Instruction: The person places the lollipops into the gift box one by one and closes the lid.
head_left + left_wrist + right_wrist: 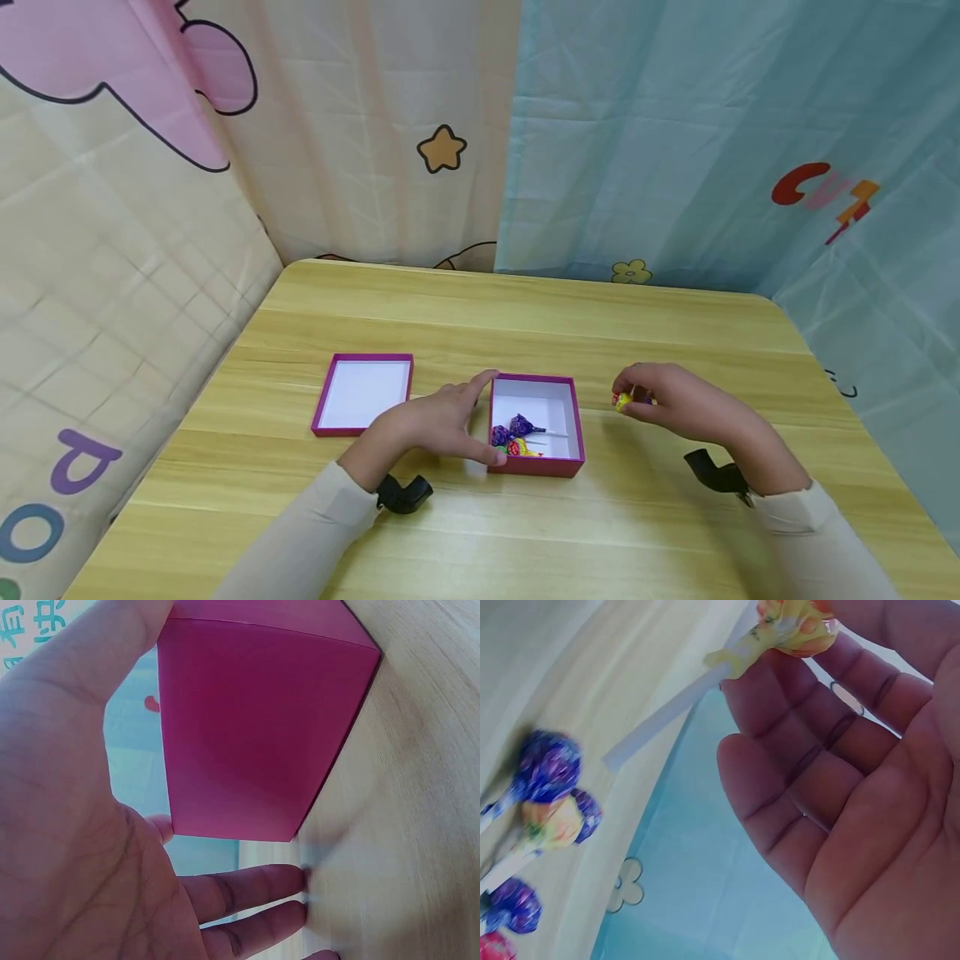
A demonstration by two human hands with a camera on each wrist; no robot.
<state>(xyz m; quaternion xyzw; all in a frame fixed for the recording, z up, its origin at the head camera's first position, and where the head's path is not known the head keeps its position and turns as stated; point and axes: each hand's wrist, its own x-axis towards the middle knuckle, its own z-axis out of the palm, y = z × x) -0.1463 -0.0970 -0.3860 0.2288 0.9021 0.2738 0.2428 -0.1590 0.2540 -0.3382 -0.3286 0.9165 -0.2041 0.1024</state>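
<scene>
An open magenta box (pixel 536 468) with a white inside stands on the table. In it lie purple-wrapped lollipops (pixel 521 426) and a red-and-yellow one (pixel 517 447). My left hand (pixel 438 425) grips the box across its left side, thumb at the front corner and index finger at the back one; the other fingers stretch beside the wall in the left wrist view. To the right of the box, my right hand (pixel 675 400) pinches a yellow-wrapped lollipop (pixel 799 630), its white stick pointing away from the palm. Several more lollipops (pixel 550 766) lie on the table near that hand, mostly hidden in the head view.
The box's lid (pixel 365 393), white inside with a magenta rim, lies inside-up left of the box, partly behind my left wrist. The wooden table (pixel 480 317) ends against printed curtains (pixel 637 150) at the back and sides.
</scene>
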